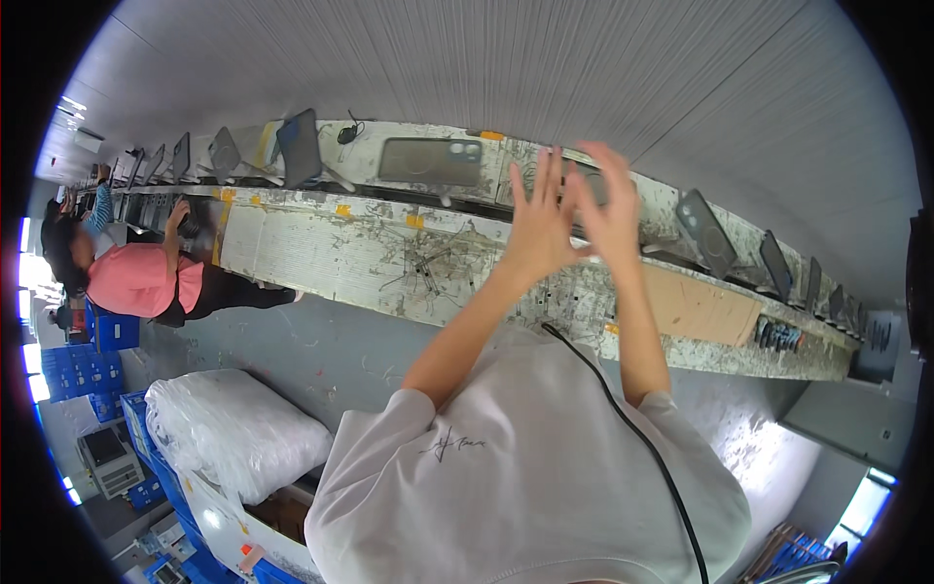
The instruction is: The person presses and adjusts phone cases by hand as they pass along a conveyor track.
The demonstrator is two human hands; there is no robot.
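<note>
Both my hands are raised over the bench, close together, in front of a dark phone case that they partly hide. My left hand [541, 226] is open, its fingers stretched out and spread. Beside it, my right hand [611, 206] is also open, slightly smeared by motion, its thumb side near the left hand. I see nothing held in either. To their left, a grey translucent phone case [430, 163] with camera cutouts lies on the worn ledge. Farther left, another dark case [299, 148] leans upright, and a further case [705, 232] tilts to the right of my hands.
The long, paint-flecked bench [321, 243] runs left to right, with a brown board [696, 313] and a pile of small dark parts [778, 336] at its right. At left, a person in a pink top [136, 279] works. Behind lies a big plastic-wrapped bundle [233, 428] near blue crates [83, 375].
</note>
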